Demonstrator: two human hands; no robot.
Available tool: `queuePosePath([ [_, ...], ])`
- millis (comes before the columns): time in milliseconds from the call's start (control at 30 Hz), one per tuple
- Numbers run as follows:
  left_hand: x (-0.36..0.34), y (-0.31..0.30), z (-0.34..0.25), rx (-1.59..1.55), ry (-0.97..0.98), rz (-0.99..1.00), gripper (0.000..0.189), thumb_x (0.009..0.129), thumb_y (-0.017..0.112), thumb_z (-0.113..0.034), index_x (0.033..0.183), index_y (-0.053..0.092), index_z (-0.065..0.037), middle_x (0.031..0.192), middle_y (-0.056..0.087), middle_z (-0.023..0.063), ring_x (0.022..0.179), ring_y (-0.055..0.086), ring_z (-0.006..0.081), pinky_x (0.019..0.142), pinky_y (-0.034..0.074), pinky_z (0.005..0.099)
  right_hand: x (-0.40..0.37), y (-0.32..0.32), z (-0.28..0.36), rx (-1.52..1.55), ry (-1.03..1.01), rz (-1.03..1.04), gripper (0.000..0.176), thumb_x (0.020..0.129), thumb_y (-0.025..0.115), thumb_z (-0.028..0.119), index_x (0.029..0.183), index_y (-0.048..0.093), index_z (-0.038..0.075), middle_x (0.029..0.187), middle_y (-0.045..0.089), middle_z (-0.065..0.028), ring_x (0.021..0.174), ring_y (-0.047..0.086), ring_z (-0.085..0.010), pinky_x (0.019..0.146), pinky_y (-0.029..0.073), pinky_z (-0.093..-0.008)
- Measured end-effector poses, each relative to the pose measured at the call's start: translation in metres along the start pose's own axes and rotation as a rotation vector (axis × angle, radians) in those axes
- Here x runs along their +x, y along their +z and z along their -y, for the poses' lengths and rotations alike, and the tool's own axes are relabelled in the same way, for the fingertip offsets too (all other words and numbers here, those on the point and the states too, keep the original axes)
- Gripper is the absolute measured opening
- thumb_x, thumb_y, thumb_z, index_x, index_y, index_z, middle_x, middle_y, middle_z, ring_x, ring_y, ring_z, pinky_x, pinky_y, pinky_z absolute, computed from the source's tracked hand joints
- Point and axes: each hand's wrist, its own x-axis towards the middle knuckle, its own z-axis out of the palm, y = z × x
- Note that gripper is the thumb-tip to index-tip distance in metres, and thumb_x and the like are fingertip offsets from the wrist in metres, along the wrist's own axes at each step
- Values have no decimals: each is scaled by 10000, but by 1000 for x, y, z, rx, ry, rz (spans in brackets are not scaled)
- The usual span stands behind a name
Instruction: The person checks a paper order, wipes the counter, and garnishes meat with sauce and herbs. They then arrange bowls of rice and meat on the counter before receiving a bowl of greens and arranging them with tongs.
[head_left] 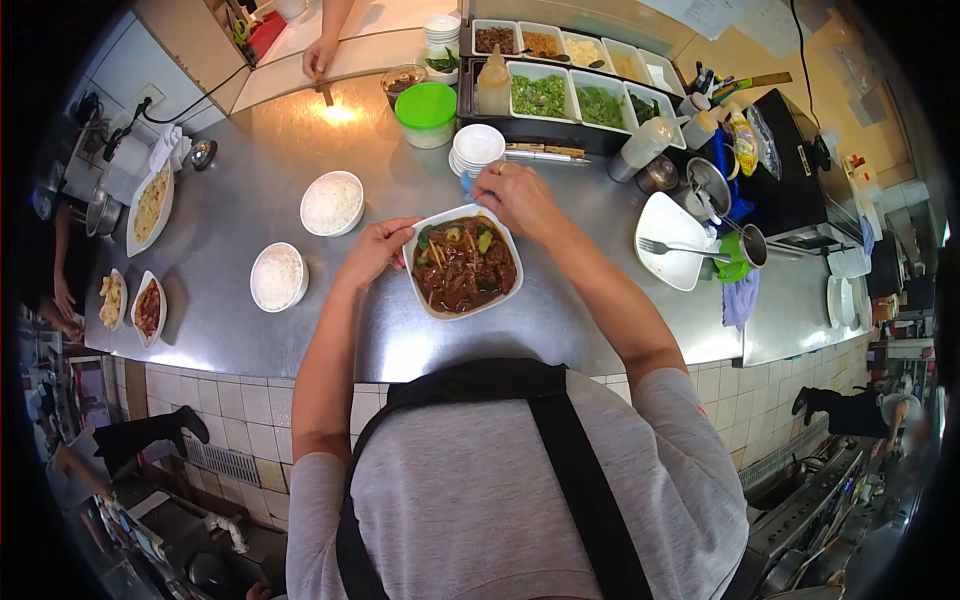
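A square white bowl (513, 292) of brown saucy meat stew with green vegetable pieces sits on the steel counter in front of me. My left hand (380, 250) grips its left rim, with the thumb and fingers at the edge. At the bowl's far side, my right hand (512, 198) pinches a small blue cloth (467, 184) close to the rim. The cloth is mostly hidden under my fingers. Just beyond this hand stands a stack of small white dishes (478, 146). Two bowls of rice, one farther (332, 204) and one nearer (279, 277), stand to the left.
A green-lidded tub (426, 113) and a topping rack (540, 95) stand at the back. On the right are a white dish with a fork (672, 245) and squeeze bottles (640, 148). Filled dishes (150, 212) stand left. Another person's hand (320, 58) rests on the far ledge.
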Motion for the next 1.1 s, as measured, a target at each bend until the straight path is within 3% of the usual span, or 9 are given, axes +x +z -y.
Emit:
queuePosePath([
  [67, 2, -1, 0, 18, -4, 15, 301, 927, 527, -206, 1183, 599, -65, 781, 628, -37, 546, 495, 32, 520, 435, 180, 3, 4, -1, 29, -33, 127, 44, 758, 631, 118, 774, 615, 80, 811, 609, -84, 780, 608, -297, 663, 486, -414],
  [367, -4, 2, 0, 61, 49, -26, 290, 923, 519, -185, 1168, 609, -59, 748, 621, -22, 539, 497, 41, 518, 446, 194, -1, 6, -3, -125, 71, 255, 38, 771, 575, 79, 771, 593, 45, 798, 619, -157, 760, 625, -338, 659, 506, -459],
  [467, -14, 5, 5, 51, 77, -78, 269, 918, 505, -139, 1144, 615, -44, 733, 618, 4, 544, 510, 53, 506, 448, 205, -8, -17, -20, -322, 43, 433, 74, 757, 573, 81, 801, 628, 59, 810, 638, -168, 765, 633, -340, 666, 515, -457],
  [533, -25, 8, 14, 59, 99, -139, 262, 920, 497, -129, 1140, 603, -34, 749, 618, 21, 549, 523, 63, 502, 448, 208, -2, -52, -24, -438, 249, 755, 125, 746, 570, 81, 832, 659, 69, 815, 650, -176, 773, 638, -340, 697, 521, -444],
  [700, -63, 50, 37, -400, 64, -368, 281, 926, 463, -88, 1199, 463, -23, 914, 605, 88, 643, 622, 148, 588, 537, 248, 26, -76, -54, -260, 352, 152, 173, 761, 629, 203, 861, 667, 67, 854, 651, -177, 808, 638, -336, 739, 512, -430],
  [767, -71, 69, 43, -595, 70, -350, 363, 921, 483, -69, 1267, 377, -35, 1086, 545, 101, 811, 638, 188, 701, 549, 278, 49, -62, -62, -171, 359, -78, 282, 751, 660, 293, 913, 653, 62, 924, 639, -181, 868, 625, -331, 770, 497, -436],
  [833, -81, 80, 36, -644, 81, -295, 414, 915, 492, -55, 1304, 349, -51, 1104, 537, 92, 914, 616, 193, 753, 535, 297, 69, -32, -79, -188, 290, -289, 432, 725, 692, 393, 982, 632, 51, 1006, 621, -186, 937, 606, -326, 800, 477, -452],
  [933, -95, 74, 34, -617, 111, -326, 437, 902, 530, -77, 1311, 377, -68, 1119, 548, 100, 935, 594, 179, 732, 511, 273, 92, -2, -75, -233, 456, -224, 634, 667, 721, 476, 1091, 574, 28, 1093, 584, -190, 1006, 573, -322, 829, 450, -461],
  [1100, -115, 37, 71, -149, 239, -687, 328, 892, 529, -65, 1219, 504, -44, 1069, 581, 87, 803, 581, 110, 618, 475, 224, 105, 14, -78, -187, 457, -324, 609, 669, 720, 433, 1089, 549, 26, 1043, 606, -183, 996, 581, -323, 815, 455, -454],
])
